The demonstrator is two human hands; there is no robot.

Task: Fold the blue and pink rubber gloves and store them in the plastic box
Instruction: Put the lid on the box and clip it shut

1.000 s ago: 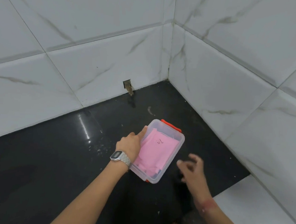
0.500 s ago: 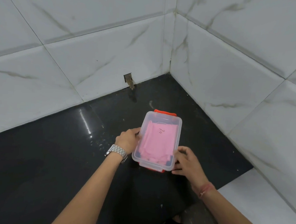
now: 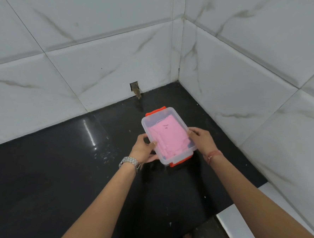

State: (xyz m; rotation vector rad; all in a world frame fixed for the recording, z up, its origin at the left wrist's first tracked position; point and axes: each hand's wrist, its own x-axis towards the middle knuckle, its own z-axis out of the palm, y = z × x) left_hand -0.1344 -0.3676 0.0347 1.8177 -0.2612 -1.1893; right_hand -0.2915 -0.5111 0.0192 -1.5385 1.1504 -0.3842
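Observation:
A clear plastic box (image 3: 146,123) with orange latches sits tilted on the black counter, near the corner of the tiled walls. Folded pink rubber gloves (image 3: 169,140) lie on top inside it; a dark blue patch at the box's far left corner shows beneath them. My left hand (image 3: 144,150), with a metal watch on the wrist, grips the box's left side. My right hand (image 3: 202,140), with a red thread on the wrist, holds its right side. No lid is on the box.
The black counter (image 3: 57,168) runs left and toward me. White marble-look tiled walls (image 3: 101,51) close it in at the back and right. A small broken hole (image 3: 135,89) sits at the base of the back wall. A white ledge (image 3: 255,235) borders the counter at lower right.
My right hand came in and took hold of the box's right side. The box turned on the counter, its far end swinging left, and both hands now hold it.

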